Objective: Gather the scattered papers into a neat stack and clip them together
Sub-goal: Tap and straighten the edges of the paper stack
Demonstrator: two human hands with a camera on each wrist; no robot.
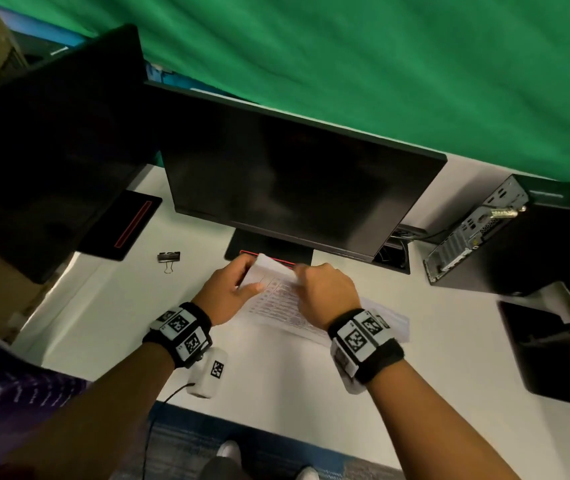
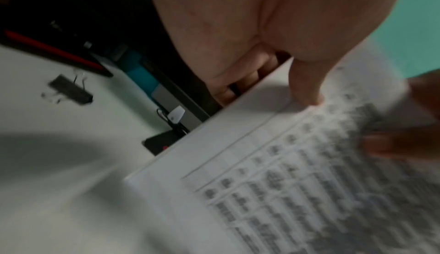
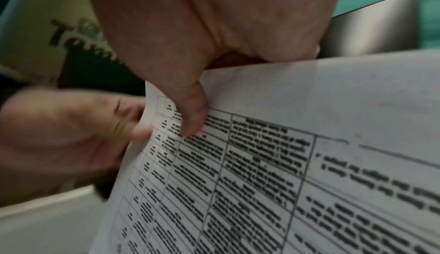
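Both hands clamped on papers point(image 1: 276, 299): left hand point(image 1: 231, 292) pinching far-left edge, right hand point(image 1: 325, 292) pinching far edge, sheets tilted up off surface point(image 1: 311, 375) before monitor point(image 1: 297, 181). Binder clip point(image 1: 169, 257) lying well left of stack, nearer left hand; likely next reach.

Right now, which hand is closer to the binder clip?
Left. The left hand grips the papers just right of the binder clip; the right hand holds them farther right.
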